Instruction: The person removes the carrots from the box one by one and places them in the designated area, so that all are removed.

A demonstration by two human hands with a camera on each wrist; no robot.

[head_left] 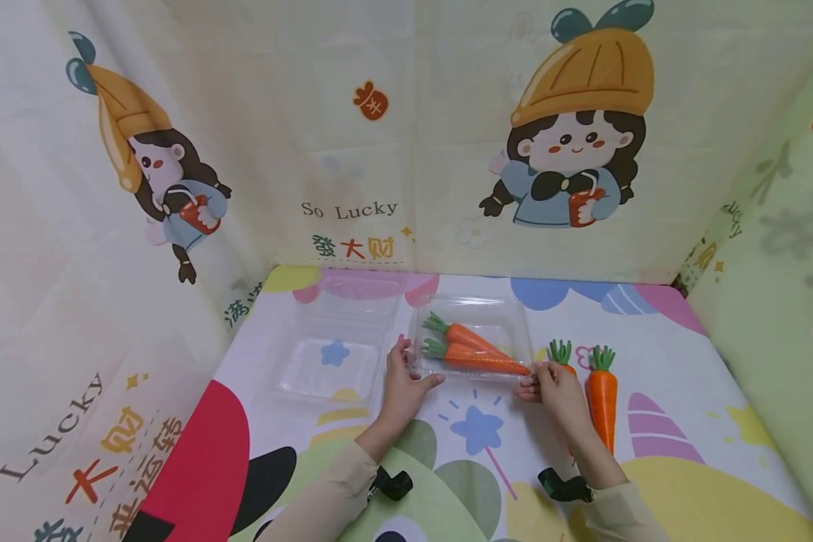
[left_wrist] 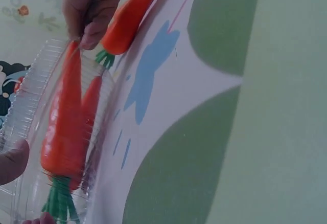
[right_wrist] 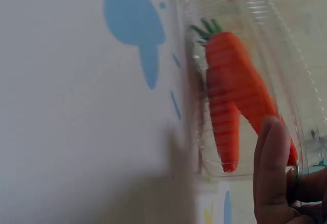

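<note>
A clear plastic clamshell box (head_left: pixel 474 307) sits in front of me with two orange carrots (head_left: pixel 477 357) with green tops inside, seen through the plastic. At its left side my left hand (head_left: pixel 403 388) holds the edge, thumb (left_wrist: pixel 14 162) spread toward the front. My right hand (head_left: pixel 558 391) pinches the front right corner, close to the carrot tips. From the right wrist, the thumb (right_wrist: pixel 271 168) lies over the plastic near a carrot tip. Two more carrots (head_left: pixel 603 399) lie on the table just right of my right hand, one partly hidden behind it.
A second clear box (head_left: pixel 291 369) lies to the left, its lid (head_left: pixel 359 293) folded back behind it. The patterned tablecloth (head_left: pixel 488 482) covers the table. Printed curtains (head_left: pixel 440 150) hang at the back and both sides. Black wrist devices (head_left: pixel 396 484) sit on both wrists.
</note>
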